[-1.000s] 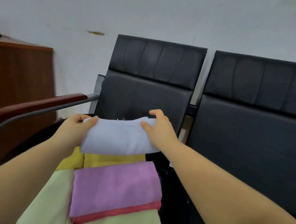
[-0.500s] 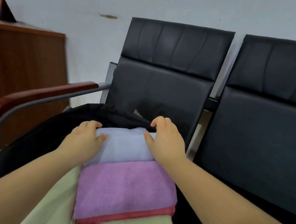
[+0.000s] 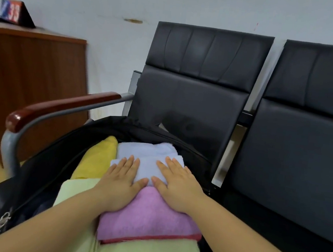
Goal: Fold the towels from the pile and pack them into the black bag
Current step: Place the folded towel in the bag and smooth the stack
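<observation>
The black bag (image 3: 59,155) lies open on a chair seat, its near end cut off by the frame. Left hand (image 3: 119,184) and right hand (image 3: 176,186) press flat, fingers straight, on the pale blue towel (image 3: 148,154) inside, partly hiding the purple towel (image 3: 148,216). A yellow towel (image 3: 96,157) lies beside.

Both bare forearms reach forward from the bottom edge. The left hand (image 3: 121,184) lies flat, palm down, fingers straight and together, thumb spread toward the right. The right hand (image 3: 177,186) lies just beside it, likewise flat, fingers straight, the two thumbs nearly meeting.
</observation>
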Available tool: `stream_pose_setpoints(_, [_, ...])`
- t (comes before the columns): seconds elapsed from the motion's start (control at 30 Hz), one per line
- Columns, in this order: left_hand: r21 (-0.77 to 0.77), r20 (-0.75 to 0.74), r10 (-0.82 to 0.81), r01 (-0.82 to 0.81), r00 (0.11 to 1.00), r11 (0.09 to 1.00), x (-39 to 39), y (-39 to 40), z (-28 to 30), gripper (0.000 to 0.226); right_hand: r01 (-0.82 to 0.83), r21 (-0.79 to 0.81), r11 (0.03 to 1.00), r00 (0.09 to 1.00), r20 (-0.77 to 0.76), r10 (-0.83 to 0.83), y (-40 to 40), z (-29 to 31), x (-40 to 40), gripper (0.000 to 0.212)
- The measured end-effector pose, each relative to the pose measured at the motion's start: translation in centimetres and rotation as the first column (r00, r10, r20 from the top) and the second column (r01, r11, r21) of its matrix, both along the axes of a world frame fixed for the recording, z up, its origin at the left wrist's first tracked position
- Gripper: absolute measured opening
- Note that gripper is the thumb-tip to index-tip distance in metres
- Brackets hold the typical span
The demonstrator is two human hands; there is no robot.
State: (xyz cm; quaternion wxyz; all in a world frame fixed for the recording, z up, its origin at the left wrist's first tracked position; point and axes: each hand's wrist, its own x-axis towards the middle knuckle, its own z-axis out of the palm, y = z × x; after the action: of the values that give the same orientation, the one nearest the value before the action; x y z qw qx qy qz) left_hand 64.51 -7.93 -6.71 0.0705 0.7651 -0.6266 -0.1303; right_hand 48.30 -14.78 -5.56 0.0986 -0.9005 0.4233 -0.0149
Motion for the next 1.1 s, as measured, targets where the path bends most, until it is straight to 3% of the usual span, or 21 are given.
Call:
stream_pose_setpoints(0.13, [0.015,-0.142,-0.056,0.059,0.988,0.998,1.0,0.3,2.1,0.068,-0.004,0.106,0.994,0.999,0.037,0.000,-0.6,1.7,-0.3,0.063])
stream_pose_setpoints(0.23, [-0.212,-0.137,-0.008,-0.021,0.990,0.977,4.5,0.0,4.5,0.078,0.093,0.126,0.988,0.916,0.378,-0.134,-3.0,4.4,-0.4,0.046])
stream_pose_setpoints(0.3, [-0.350,-0.033,0.118,-0.122,0.992,0.929,7.1,-0.3,5.5,0.062,0.223,0.013,0.975,0.839,0.506,-0.199,-4.6,5.8,-0.6,0.033])
stream_pose_setpoints(0.4, [-0.420,0.110,0.315,-0.243,0.943,0.874,10.0,-0.9,5.7,0.053,0.336,-0.151,0.930,0.891,0.370,-0.262,-6.4,5.7,-0.9,0.035])
stream_pose_setpoints(0.5, [-0.343,0.197,0.354,-0.274,0.914,0.899,11.6,-2.0,5.1,0.053,0.385,-0.092,0.918,0.892,0.293,-0.344,-7.3,4.5,-1.1,0.034])
stream_pose_setpoints(0.73, [-0.413,0.060,0.398,-0.340,0.915,0.845,13.0,-4.4,4.2,0.041,0.394,-0.149,0.907,0.869,0.381,-0.315,-7.9,3.2,-0.7,0.020])
stream_pose_setpoints(0.9, [-0.465,0.109,0.405,-0.313,0.908,0.828,13.5,-5.6,3.7,0.031,0.426,-0.020,0.904,0.778,0.518,-0.355,-9.9,3.5,-0.5,0.022])
stream_pose_setpoints(1.1, [-0.485,-0.058,0.336,-0.320,0.940,0.814,15.5,-5.8,6.5,0.027,0.388,0.088,0.918,0.681,0.643,-0.350,-12.7,5.8,-0.8,0.029])
